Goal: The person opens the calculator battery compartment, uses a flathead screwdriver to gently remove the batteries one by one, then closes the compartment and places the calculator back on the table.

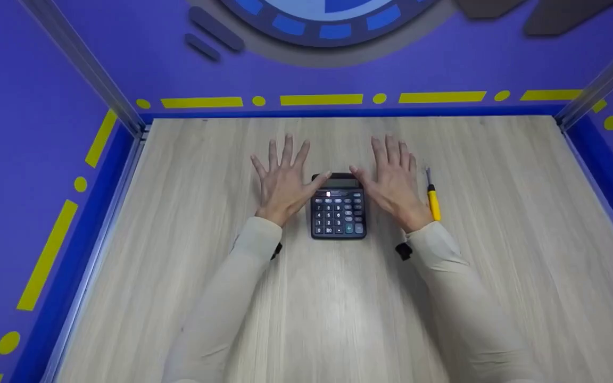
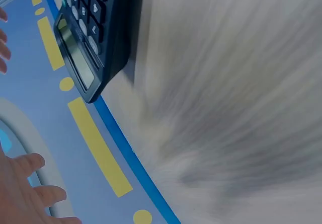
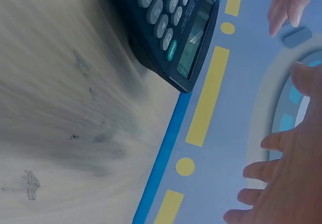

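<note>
A black desk calculator point(image 1: 338, 213) lies on the wooden table between my two hands, its screen toward the far side. My left hand point(image 1: 285, 186) is spread out on its left, the thumb reaching over the calculator's top left corner in the head view. On the other side my right hand point(image 1: 396, 183) has its fingers straight, with the thumb near the top right corner. Neither hand grips anything. Both wrist views show the calculator point(image 2: 95, 32) point(image 3: 171, 27) apart from the fingers. Close to my right wrist lies a yellow-handled screwdriver-like tool point(image 1: 433, 202), its tip thin and hard to make out.
Blue panels with yellow markings point(image 1: 321, 99) close off the table point(image 1: 179, 213) at the back and both sides. Metal posts point(image 1: 120, 106) stand at the back corners. Small dark marks point(image 3: 31, 184) show on the tabletop in the right wrist view.
</note>
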Available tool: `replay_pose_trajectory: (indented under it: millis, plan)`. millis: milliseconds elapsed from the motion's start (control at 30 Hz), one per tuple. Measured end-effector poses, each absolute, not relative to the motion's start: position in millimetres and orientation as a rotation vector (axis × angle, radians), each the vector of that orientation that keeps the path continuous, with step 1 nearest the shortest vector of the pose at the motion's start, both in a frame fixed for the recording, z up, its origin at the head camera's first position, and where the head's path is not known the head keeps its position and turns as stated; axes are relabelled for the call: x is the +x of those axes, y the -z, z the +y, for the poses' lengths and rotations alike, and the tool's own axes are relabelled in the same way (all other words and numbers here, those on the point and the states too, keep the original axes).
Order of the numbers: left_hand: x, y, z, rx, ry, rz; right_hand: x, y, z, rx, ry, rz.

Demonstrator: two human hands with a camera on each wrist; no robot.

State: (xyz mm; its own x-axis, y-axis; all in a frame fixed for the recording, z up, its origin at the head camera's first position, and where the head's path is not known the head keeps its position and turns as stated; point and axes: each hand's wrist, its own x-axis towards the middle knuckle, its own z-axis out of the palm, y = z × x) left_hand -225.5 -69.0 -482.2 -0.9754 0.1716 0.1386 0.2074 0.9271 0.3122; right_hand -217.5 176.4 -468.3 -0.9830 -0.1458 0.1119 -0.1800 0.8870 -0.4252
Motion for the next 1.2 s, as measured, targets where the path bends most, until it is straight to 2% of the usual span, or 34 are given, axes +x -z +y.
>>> replay_pose_trajectory:
  millis: [733,1200]
  plan:
    - [-200,488,-66,0.053,1.006,-2.964,-198,476,175,0.068,-0.924,-2.971]
    - [-186,487,-58,0.165,1.596,-2.753,-188,485,170,-0.012,-1.020,-3.006]
